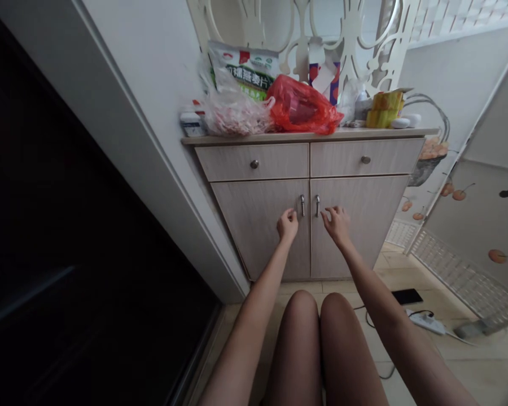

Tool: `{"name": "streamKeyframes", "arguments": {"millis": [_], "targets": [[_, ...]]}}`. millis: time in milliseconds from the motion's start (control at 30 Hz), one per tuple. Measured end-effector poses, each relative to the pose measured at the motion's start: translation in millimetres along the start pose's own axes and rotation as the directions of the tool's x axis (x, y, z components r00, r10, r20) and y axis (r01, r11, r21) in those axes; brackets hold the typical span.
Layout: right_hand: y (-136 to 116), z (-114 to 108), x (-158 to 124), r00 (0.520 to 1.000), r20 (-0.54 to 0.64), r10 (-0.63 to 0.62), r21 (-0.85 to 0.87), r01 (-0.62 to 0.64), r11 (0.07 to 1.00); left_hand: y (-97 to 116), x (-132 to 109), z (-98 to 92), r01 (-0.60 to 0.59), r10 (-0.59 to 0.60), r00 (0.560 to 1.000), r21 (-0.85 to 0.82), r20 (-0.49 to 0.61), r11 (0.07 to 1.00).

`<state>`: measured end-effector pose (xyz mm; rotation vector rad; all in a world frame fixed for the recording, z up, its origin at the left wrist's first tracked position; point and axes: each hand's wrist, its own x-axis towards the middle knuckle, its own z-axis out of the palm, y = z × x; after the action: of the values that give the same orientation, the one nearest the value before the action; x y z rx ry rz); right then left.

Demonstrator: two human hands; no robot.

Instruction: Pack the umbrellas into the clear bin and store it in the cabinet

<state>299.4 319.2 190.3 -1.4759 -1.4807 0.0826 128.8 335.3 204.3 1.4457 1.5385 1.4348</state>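
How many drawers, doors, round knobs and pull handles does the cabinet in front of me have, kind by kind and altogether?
Drawers: 2
Doors: 2
Round knobs: 2
Pull handles: 2
Total: 8

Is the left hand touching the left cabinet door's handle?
Apart: the head view shows a strip of door between the left hand and the handle.

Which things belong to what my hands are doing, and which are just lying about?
In the work: left handle, near the left hand; right handle, near the right hand; cabinet.
Lying about: red bag, clear bag, phone, power strip.
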Motion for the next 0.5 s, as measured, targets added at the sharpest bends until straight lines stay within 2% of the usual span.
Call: {"name": "streamKeyframes", "arguments": {"millis": [33, 100, 233, 333, 500], "targets": [[-2, 6, 5, 1.0, -0.001, -0.015, -0.137, 0.015, 0.99, 1, 6, 6.9, -0.036, 0.042, 0.998, 0.107, -0.052, 0.994], [-8, 19, 14, 0.998, 0.055, 0.02, -0.252, -0.005, 0.968, 3, 17, 21.4, -0.077, 0.087, 0.995, 0.203, -0.045, 0.976], [-18, 33, 26, 0.984, 0.131, 0.122, -0.231, -0.089, 0.969, -1, 23, 38.7, -0.096, 0.09, 0.995, 0.176, 0.038, 0.98], [-20, 31, 22, 0.986, 0.087, 0.141, -0.228, -0.118, 0.966, -7, 11, 37.8, -0.109, 0.105, 0.994, 0.159, 0.032, 0.981], [-17, 12, -15, 0.996, -0.015, 0.088, -0.198, -0.089, 0.976, -12, -31, 26.7, -0.14, 0.157, 0.982, 0.153, -0.102, 0.978]]}}
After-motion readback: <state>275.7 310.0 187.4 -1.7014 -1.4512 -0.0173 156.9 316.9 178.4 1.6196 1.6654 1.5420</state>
